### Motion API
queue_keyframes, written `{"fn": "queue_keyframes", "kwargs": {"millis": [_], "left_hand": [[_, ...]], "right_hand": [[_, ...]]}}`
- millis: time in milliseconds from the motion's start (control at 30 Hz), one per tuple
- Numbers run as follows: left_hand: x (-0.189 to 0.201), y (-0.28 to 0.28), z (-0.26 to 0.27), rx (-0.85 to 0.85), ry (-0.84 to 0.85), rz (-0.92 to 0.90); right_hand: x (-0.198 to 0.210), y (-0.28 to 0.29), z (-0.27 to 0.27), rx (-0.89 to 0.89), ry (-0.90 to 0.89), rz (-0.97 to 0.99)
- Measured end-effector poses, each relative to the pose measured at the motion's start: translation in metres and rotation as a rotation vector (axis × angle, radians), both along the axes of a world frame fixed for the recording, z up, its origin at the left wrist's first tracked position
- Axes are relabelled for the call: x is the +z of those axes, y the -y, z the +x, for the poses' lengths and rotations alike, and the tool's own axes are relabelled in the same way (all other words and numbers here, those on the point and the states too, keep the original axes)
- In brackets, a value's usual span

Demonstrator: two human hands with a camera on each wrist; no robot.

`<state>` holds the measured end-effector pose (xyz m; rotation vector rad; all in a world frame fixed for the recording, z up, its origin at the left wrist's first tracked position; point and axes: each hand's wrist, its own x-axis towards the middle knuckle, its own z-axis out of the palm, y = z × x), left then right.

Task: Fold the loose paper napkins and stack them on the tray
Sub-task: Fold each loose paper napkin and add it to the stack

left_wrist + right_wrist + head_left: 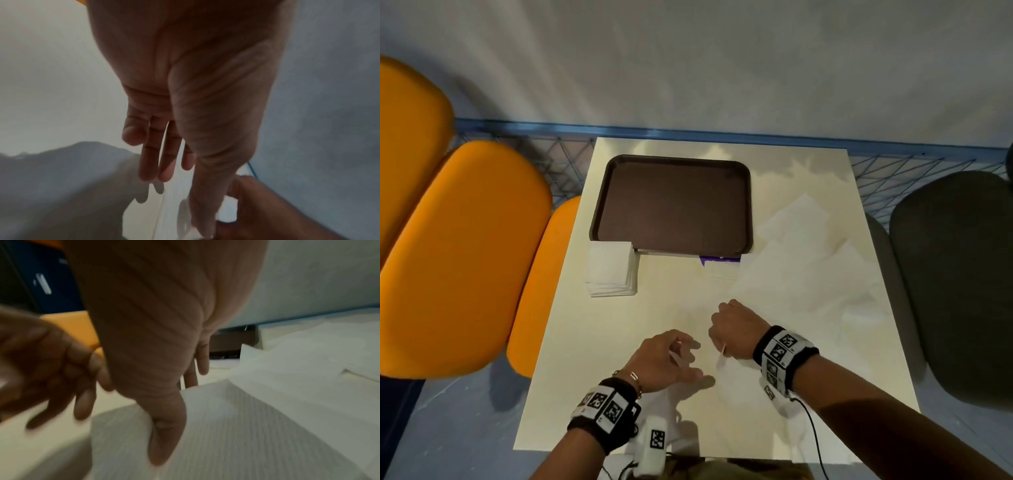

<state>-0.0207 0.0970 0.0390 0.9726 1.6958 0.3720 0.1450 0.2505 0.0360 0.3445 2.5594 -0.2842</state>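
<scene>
A pale square table [619,342] stands against a grey wall, with orange seats [458,246] on one side and a dark chair [955,281] on the other. Well beyond the fingertips lies a brown tray [746,205], bare of napkins. Beside its near corner, a stack of folded napkins [610,272] sits on the table rather than on the tray.

The right hand [734,330] pinches an open napkin [257,426], thumb on top and fingers beneath its edge. The left hand [661,361] hovers just beside it with fingers spread and relaxed, holding nothing. More loose napkins [822,260] lie scattered past the right fingers.

The paper looks thin and limp, so a one-sided pull may drag or tear it, and a fold made without the left fingers pinning it would probably come out crooked. The scattered sheets overlap, so a second one could lift along with it.

White paper on the pale table is hard to outline from the head view. The right fingers under the sheet are mostly hidden. Something purple [719,260] pokes out under the tray's near edge; I cannot tell what it is.
</scene>
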Motion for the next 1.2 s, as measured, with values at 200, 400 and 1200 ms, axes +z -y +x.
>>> {"fn": "queue_keyframes", "kwargs": {"millis": [200,400,1200], "left_hand": [[0.029,0.001,0.040,0.068,0.038,0.052],[0.074,-0.020,0.076,0.469,0.119,0.311],[0.148,-0.046,0.165,0.762,0.334,0.497]], "right_hand": [[0.079,-0.029,0.018,-0.505,-0.230,-0.444],[0.144,-0.054,0.053,-0.675,-0.453,-0.616],[0.168,-0.044,0.181,-1.061,-0.714,-1.022]]}}
